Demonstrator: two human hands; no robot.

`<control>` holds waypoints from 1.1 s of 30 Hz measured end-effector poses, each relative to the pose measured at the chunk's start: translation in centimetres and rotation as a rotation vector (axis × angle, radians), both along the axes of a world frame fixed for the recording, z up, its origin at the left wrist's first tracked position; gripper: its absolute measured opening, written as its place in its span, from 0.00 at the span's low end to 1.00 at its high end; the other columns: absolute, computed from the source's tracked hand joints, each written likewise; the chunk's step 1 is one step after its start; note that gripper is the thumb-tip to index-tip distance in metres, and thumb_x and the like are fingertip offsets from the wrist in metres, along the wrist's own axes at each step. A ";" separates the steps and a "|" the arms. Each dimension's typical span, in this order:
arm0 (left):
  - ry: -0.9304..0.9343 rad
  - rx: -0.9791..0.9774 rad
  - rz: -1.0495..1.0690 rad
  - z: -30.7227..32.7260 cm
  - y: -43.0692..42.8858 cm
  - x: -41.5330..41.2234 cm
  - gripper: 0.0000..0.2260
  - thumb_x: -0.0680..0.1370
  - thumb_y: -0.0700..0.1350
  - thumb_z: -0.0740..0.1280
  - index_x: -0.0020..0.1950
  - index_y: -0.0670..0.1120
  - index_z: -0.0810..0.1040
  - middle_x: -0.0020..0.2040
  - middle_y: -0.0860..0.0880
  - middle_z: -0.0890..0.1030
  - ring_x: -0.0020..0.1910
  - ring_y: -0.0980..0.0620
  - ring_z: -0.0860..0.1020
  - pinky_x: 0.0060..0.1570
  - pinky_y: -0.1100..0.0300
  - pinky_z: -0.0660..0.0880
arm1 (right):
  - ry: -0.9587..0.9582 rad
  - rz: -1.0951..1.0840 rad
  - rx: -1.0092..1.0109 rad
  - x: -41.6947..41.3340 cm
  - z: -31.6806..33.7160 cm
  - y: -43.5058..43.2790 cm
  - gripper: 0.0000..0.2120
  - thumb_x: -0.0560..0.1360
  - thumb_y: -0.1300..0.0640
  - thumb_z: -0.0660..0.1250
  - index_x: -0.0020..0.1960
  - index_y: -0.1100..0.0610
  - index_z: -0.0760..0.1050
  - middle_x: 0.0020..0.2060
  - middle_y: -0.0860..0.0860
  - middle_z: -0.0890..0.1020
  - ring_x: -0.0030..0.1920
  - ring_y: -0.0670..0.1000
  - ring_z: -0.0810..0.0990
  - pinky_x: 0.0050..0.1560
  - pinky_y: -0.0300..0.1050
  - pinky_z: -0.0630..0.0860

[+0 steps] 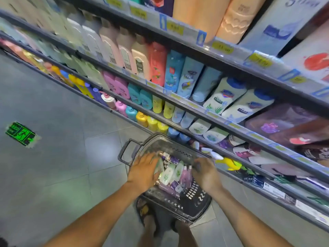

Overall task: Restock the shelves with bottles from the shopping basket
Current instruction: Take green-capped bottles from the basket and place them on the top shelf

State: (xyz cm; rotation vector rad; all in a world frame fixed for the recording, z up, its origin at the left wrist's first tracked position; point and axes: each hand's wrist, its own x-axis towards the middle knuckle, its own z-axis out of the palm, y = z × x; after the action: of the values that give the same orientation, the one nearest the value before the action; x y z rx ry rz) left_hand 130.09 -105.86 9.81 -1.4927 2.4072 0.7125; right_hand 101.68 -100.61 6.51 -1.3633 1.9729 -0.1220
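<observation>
floor sticker (20, 133): green, flat on the grey tiled floor (62, 166), far left of the left grip.
basket handle (126, 151): dark loop sticking out just up and left of the left grip.
left grip (144, 172): fingers stretched out and apart, lying on a pale green bottle (159, 167) at the left side of the basket. It does not clamp on anything that I can make out.
shopping basket (199, 202): dark, see-through and perforated. It stands on the floor under both grips, with a sandalled foot (145, 213) just below it.
bottles in basket (168, 176): white-and-green ones and purple ones (186, 175) lie heaped between the two grips. The left grip touches them.
right grip (206, 173): blurred, its back turned up, fingers bent down at the right side of the basket. I cannot tell whether they are apart or clamped on something.
yellow item (229, 164): on the lowest shelf, just right of the right grip.
shelves (187, 102): several tiers run above and to the right of both grips. They are packed with standing bottles (158, 66) in pink, red, blue, yellow and white, with yellow price tags (221, 49) on the rails.
</observation>
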 end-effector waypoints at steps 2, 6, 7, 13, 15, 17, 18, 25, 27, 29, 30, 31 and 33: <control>-0.003 0.030 0.016 -2.9 1.1 0.0 0.29 0.79 0.55 0.68 0.79 0.49 0.67 0.79 0.45 0.68 0.77 0.41 0.67 0.74 0.43 0.65 | -0.014 0.029 0.040 0.6 -1.5 0.5 0.17 0.69 0.43 0.59 0.51 0.49 0.78 0.48 0.50 0.81 0.50 0.53 0.79 0.49 0.49 0.77; -0.025 0.116 0.055 -8.8 2.9 -0.5 0.29 0.82 0.56 0.64 0.81 0.49 0.61 0.80 0.46 0.64 0.80 0.43 0.62 0.77 0.45 0.62 | -0.058 0.013 0.108 1.6 -5.9 0.8 0.10 0.76 0.48 0.62 0.42 0.51 0.78 0.42 0.49 0.82 0.47 0.52 0.80 0.48 0.51 0.77; -0.021 0.129 0.068 -10.2 3.1 -0.7 0.29 0.82 0.56 0.62 0.81 0.49 0.60 0.81 0.46 0.63 0.80 0.44 0.61 0.77 0.46 0.61 | -0.076 -0.001 0.104 1.9 -7.4 1.1 0.09 0.78 0.50 0.62 0.43 0.51 0.78 0.42 0.50 0.81 0.46 0.53 0.79 0.47 0.51 0.76; -0.027 0.286 0.142 -19.1 4.2 -2.2 0.31 0.81 0.54 0.65 0.81 0.52 0.58 0.80 0.49 0.63 0.80 0.46 0.60 0.75 0.46 0.64 | -0.141 -0.028 0.243 2.1 -17.5 2.3 0.08 0.79 0.53 0.65 0.55 0.55 0.73 0.38 0.41 0.75 0.41 0.47 0.79 0.35 0.38 0.66; -0.022 0.292 0.190 -21.9 4.7 -2.7 0.29 0.81 0.53 0.63 0.81 0.51 0.60 0.79 0.49 0.65 0.79 0.47 0.62 0.74 0.48 0.65 | -0.147 -0.020 0.300 1.8 -20.9 2.8 0.21 0.78 0.53 0.67 0.70 0.56 0.69 0.47 0.46 0.80 0.51 0.55 0.82 0.41 0.41 0.69; -0.027 0.324 0.213 -24.6 4.8 -3.3 0.29 0.81 0.52 0.62 0.81 0.51 0.60 0.79 0.49 0.64 0.79 0.47 0.62 0.75 0.49 0.64 | -0.168 -0.056 0.348 1.7 -24.1 2.9 0.37 0.79 0.51 0.68 0.82 0.54 0.54 0.59 0.53 0.79 0.58 0.58 0.81 0.49 0.42 0.68; -0.029 0.357 0.219 -25.8 4.7 -3.6 0.29 0.81 0.52 0.62 0.81 0.51 0.59 0.79 0.49 0.64 0.79 0.47 0.62 0.75 0.48 0.64 | -0.171 -0.098 0.380 1.7 -25.7 2.9 0.40 0.80 0.51 0.68 0.83 0.53 0.48 0.62 0.55 0.79 0.60 0.60 0.80 0.51 0.43 0.68; -0.005 0.399 0.257 -33.6 5.2 -3.7 0.29 0.81 0.51 0.66 0.80 0.50 0.62 0.79 0.48 0.67 0.78 0.46 0.64 0.75 0.46 0.66 | -0.201 -0.353 0.582 2.9 -35.0 0.4 0.24 0.79 0.54 0.68 0.72 0.61 0.70 0.67 0.57 0.78 0.64 0.58 0.78 0.60 0.42 0.72; 0.012 0.423 0.298 -35.2 5.6 -3.3 0.30 0.80 0.51 0.68 0.80 0.50 0.62 0.78 0.48 0.67 0.77 0.45 0.64 0.75 0.46 0.65 | -0.224 -0.424 0.599 3.5 -37.5 0.1 0.26 0.80 0.53 0.68 0.74 0.62 0.68 0.69 0.57 0.77 0.65 0.59 0.77 0.60 0.43 0.73; 0.046 0.440 0.351 -36.4 5.7 -3.1 0.30 0.79 0.49 0.69 0.80 0.50 0.62 0.77 0.48 0.68 0.76 0.45 0.65 0.75 0.47 0.65 | -0.215 -0.488 0.628 4.1 -39.7 -0.3 0.31 0.81 0.52 0.67 0.78 0.64 0.62 0.72 0.58 0.73 0.69 0.61 0.74 0.58 0.44 0.71; 0.065 0.442 0.374 -36.9 5.5 -3.1 0.31 0.79 0.49 0.70 0.80 0.50 0.62 0.77 0.48 0.68 0.76 0.46 0.65 0.75 0.47 0.65 | -0.213 -0.522 0.633 4.4 -40.6 -0.6 0.33 0.82 0.50 0.66 0.79 0.65 0.58 0.74 0.60 0.71 0.70 0.61 0.73 0.59 0.44 0.70; 0.084 0.443 0.400 -37.3 5.3 -3.1 0.31 0.79 0.49 0.70 0.80 0.50 0.62 0.77 0.48 0.68 0.76 0.45 0.66 0.75 0.47 0.66 | -0.206 -0.563 0.632 4.7 -41.3 -0.8 0.35 0.83 0.49 0.65 0.80 0.65 0.55 0.75 0.60 0.69 0.72 0.62 0.71 0.60 0.45 0.70; 0.107 0.441 0.431 -38.2 4.8 -3.1 0.30 0.79 0.49 0.70 0.79 0.50 0.63 0.75 0.47 0.69 0.74 0.45 0.67 0.73 0.47 0.68 | -0.184 -0.634 0.634 5.1 -42.5 -1.2 0.37 0.83 0.46 0.64 0.81 0.64 0.52 0.76 0.61 0.67 0.71 0.61 0.71 0.59 0.46 0.71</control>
State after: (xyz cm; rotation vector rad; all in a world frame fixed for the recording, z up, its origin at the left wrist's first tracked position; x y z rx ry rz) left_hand 126.99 -101.02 -28.41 -1.8121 1.8252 1.3392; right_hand 106.73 -101.77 -36.03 -0.2985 1.9765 0.0811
